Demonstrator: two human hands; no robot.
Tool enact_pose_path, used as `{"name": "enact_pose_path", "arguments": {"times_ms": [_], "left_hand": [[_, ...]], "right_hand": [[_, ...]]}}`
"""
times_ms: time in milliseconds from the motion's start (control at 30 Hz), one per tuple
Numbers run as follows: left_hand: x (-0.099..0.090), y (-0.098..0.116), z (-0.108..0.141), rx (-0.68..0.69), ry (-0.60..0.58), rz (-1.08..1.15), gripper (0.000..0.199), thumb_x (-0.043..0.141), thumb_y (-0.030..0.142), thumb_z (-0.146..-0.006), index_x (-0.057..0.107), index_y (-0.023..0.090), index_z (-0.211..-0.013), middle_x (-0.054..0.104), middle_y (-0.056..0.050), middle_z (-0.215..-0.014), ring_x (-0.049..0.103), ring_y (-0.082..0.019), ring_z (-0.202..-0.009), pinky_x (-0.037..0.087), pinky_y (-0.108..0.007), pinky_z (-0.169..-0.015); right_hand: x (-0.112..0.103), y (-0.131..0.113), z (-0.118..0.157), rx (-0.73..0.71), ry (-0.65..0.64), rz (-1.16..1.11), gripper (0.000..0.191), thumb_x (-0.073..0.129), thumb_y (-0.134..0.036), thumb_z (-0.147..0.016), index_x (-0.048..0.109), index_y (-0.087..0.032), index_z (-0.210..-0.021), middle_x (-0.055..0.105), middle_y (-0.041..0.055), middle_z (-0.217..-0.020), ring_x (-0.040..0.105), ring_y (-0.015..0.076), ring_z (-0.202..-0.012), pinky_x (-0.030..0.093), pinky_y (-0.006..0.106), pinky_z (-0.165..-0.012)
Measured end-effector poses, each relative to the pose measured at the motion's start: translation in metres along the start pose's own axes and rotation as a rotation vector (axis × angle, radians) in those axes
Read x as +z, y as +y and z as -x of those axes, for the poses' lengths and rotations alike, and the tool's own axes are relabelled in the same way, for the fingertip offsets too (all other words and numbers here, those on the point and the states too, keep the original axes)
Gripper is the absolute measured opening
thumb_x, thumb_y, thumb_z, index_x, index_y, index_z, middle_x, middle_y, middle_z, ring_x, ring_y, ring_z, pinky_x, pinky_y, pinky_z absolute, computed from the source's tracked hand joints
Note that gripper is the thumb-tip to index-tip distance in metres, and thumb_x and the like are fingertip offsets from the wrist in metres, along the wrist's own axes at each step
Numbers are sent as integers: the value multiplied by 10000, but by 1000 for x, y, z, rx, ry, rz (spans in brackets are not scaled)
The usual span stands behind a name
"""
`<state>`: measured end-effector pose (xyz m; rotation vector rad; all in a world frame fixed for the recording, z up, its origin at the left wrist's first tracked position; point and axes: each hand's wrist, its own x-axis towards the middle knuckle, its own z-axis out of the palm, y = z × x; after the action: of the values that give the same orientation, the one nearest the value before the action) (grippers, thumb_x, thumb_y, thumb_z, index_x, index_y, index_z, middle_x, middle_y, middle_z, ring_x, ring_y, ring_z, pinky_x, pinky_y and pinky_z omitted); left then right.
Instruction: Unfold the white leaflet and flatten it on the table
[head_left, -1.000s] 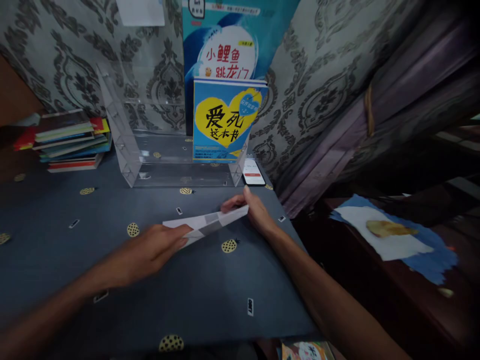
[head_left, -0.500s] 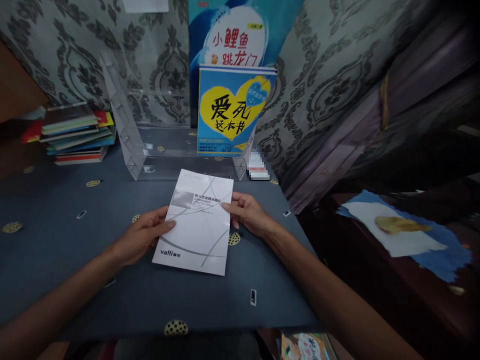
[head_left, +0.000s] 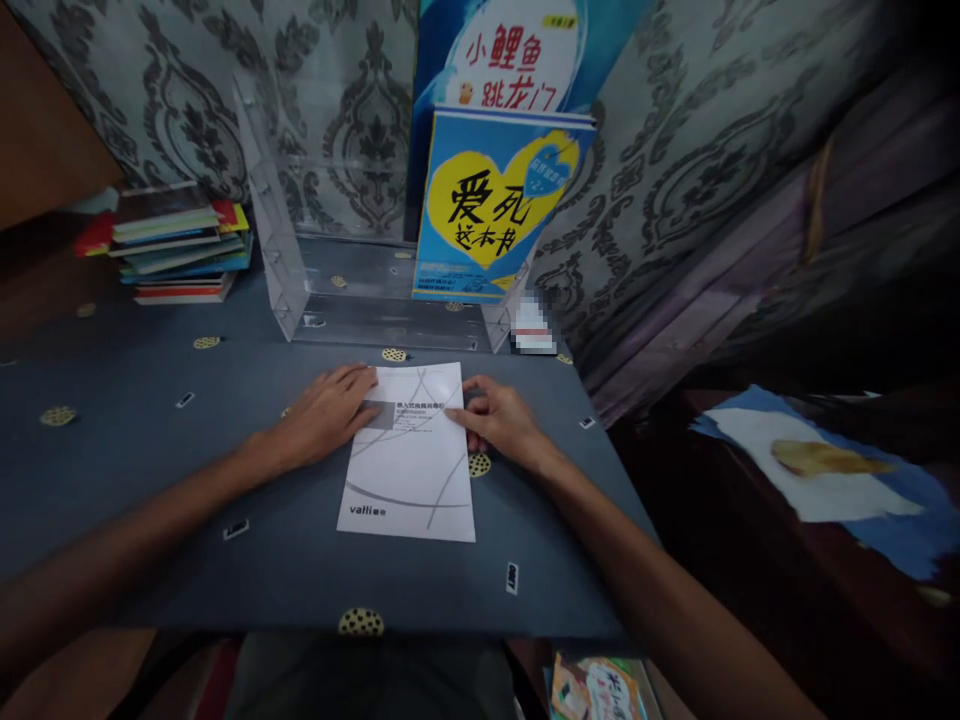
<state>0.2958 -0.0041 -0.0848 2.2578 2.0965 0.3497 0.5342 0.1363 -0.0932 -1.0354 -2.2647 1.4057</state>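
Observation:
A white booklet [head_left: 409, 470] with grey curved lines and "vatti" printed low on its cover appears to lie on the blue-grey tablecloth. My right hand [head_left: 501, 420] pinches its right edge, thumb on the cover and fingers curled beside and under it. At the upper left edge, my left hand [head_left: 326, 415] rests palm down with fingers stretched out. Its fingertips touch the top left corner and its thumb lies on the cover. Behind the booklet stands a clear acrylic rack [head_left: 277, 240]. It holds a blue book with a yellow heart [head_left: 480, 215] in front of a taller teal book [head_left: 517, 50].
A stack of books [head_left: 184, 250] sits at the back left of the table [head_left: 150, 480]. Beside the rack's right foot is a small blurred-out white item [head_left: 534, 328]. Blue and white cloths or papers [head_left: 810, 470] lie on a dark surface at right. Below the front edge another book [head_left: 600, 690] shows.
The booklet has turned straighter and come down toward the table. My left hand has slid up its left edge and its fingers have stretched out. The right hand keeps its pinch. The view shifted slightly.

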Motion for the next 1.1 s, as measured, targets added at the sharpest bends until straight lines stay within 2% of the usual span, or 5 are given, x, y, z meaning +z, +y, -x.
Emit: {"name": "enact_pose_path", "arguments": {"times_ms": [167,367,533,867,1100], "left_hand": [[16,-7,1,0,43,-36,430,359,416,-1029,474,143,-1341,587,-172,-1402,463,-297,-1381,412,-510,-1086],[20,-10,4,50,92,-33,352,368,374,-1022,524,152,-1246,596,-180,-1385,487,-309,-1360,442,-514,-1053],[21,-13,5,73,111,8,363,390,360,-1013,482,168,-1307,596,-157,-1395,455,-292,-1394,436,-500,-1074],[15,-11,5,26,43,38,395,379,420,-1019,516,165,-1287,580,-155,-1424,422,-315,-1417,399,-533,-1103],[13,-13,6,22,36,71,461,366,439,-1021,483,143,-1355,596,-162,-1408,381,-304,-1452,382,-527,-1130]], "right_hand": [[9,-20,9,-205,287,528,319,581,-276,-915,595,-160,-1212,732,77,-867,709,268,-829,552,392,-725],[60,-48,-6,-604,-90,450,628,472,-470,-1005,332,-124,-1509,418,214,-1547,376,296,-1460,374,510,-1170],[73,-43,-19,-525,-163,477,750,397,-567,-1006,229,-86,-1557,333,241,-1589,291,310,-1503,264,541,-1230],[14,11,-8,-435,17,558,563,356,-429,-1038,357,-151,-1526,444,189,-1540,342,285,-1483,282,579,-1215],[7,20,-13,-463,8,497,479,319,-373,-1045,420,-233,-1492,487,113,-1526,382,247,-1464,289,577,-1213]]}}
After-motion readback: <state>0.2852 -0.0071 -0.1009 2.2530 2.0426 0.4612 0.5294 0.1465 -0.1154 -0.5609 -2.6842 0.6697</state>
